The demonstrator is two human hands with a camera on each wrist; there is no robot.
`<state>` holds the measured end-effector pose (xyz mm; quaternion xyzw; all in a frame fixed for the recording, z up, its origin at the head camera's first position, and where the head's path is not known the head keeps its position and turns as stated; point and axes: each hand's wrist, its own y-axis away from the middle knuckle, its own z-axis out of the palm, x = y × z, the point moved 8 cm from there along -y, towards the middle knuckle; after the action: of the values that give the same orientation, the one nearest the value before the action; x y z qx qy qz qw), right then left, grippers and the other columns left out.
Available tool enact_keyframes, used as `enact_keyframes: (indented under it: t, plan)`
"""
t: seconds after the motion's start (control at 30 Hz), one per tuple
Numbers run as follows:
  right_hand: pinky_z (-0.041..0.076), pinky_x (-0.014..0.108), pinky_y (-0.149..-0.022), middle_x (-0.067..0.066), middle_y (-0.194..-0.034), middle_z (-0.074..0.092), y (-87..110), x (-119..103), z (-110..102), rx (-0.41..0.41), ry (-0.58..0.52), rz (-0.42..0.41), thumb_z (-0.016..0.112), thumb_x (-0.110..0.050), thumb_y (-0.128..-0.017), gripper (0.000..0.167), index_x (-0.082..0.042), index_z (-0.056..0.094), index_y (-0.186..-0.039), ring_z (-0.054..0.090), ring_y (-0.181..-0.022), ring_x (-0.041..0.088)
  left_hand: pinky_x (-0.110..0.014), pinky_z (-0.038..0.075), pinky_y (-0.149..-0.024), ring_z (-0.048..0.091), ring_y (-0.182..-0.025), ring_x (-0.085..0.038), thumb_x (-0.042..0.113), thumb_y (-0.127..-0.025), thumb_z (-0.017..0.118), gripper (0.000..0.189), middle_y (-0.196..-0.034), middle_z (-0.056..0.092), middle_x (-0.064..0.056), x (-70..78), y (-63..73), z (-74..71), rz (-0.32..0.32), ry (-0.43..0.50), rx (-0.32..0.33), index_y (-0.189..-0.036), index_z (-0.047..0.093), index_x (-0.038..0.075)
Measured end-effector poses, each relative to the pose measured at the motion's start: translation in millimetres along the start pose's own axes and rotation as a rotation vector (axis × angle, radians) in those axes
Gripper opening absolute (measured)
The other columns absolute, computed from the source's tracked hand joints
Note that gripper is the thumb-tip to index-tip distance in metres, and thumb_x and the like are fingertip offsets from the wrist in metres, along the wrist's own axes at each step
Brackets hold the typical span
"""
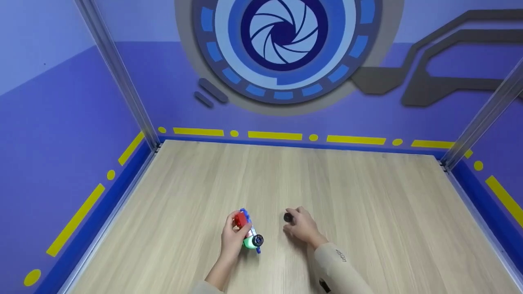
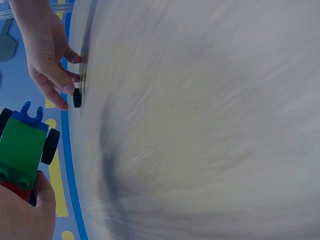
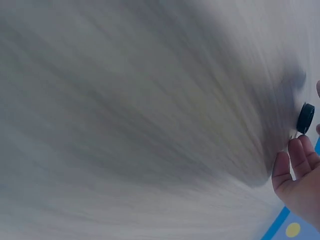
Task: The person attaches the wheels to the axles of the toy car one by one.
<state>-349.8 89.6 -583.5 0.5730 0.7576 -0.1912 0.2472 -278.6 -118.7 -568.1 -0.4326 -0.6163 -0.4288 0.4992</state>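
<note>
In the head view, my left hand grips a toy train car built of blocks, with a red block, a green block and a blue base. A black wheel faces up on its side. The left wrist view shows the green block between two black wheels, with a blue hook at its end. My right hand has its fingers spread loosely about a loose black wheel, low at the tabletop. The right wrist view shows this wheel just beyond the fingertips.
A pale wood-grain tabletop lies under both hands. Blue-purple panels with yellow dashes stand at the back and sides, with metal posts at the corners.
</note>
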Motion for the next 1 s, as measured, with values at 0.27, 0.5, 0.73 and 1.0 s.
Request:
enact_keyframes:
  t: [0.27, 0.5, 0.73, 1.0]
  plan:
    - [0.04, 0.041, -0.077, 0.005, -0.092, 0.051, 1.1, 2, 1, 0.0, 0.021, 0.004, 0.067, -0.019, -0.073, 0.042, -0.008, 0.057, -0.111, 0.044, -0.085, 0.019, -0.03, 0.047, -0.075, 0.052, -0.092, -0.022, 0.023, -0.082, 0.061, 0.053, -0.121, 0.047, -0.019, 1.5, 0.5, 0.3, 0.01, -0.013, 0.003, -0.129, 0.038, 0.011]
    - [0.042, 0.043, -0.078, 0.006, -0.092, 0.052, 1.8, 3, 1, 0.009, 0.019, -0.004, 0.068, -0.017, -0.072, 0.028, -0.01, 0.059, -0.097, 0.048, -0.091, 0.023, -0.03, 0.046, -0.075, 0.051, -0.093, -0.022, 0.019, -0.083, 0.059, 0.053, -0.122, 0.047, -0.018, 9.5, 3.7, 0.2, -0.006, 0.004, -0.019, -0.13, 0.036, 0.009]
    - [0.043, 0.041, -0.077, 0.005, -0.091, 0.053, 2.3, 5, 3, -0.006, 0.021, 0.011, 0.067, -0.013, -0.074, 0.021, -0.01, 0.058, -0.093, 0.051, -0.088, 0.021, -0.03, 0.046, -0.074, 0.049, -0.093, -0.023, 0.017, -0.084, 0.056, 0.051, -0.121, 0.046, -0.019, 25.3, 12.7, -0.1, -0.03, -0.013, -0.026, -0.13, 0.035, 0.007]
    - [0.044, 0.04, -0.078, 0.006, -0.091, 0.053, 4.7, 8, 3, -0.02, -0.045, 0.007, 0.068, -0.011, -0.072, 0.026, -0.004, 0.06, -0.096, 0.053, -0.087, 0.021, -0.032, 0.047, -0.078, 0.05, -0.098, -0.022, 0.025, -0.084, 0.058, 0.056, -0.127, 0.043, -0.018, 0.9, 1.6, 2.3, -0.034, -0.009, -0.027, -0.132, 0.033, 0.013]
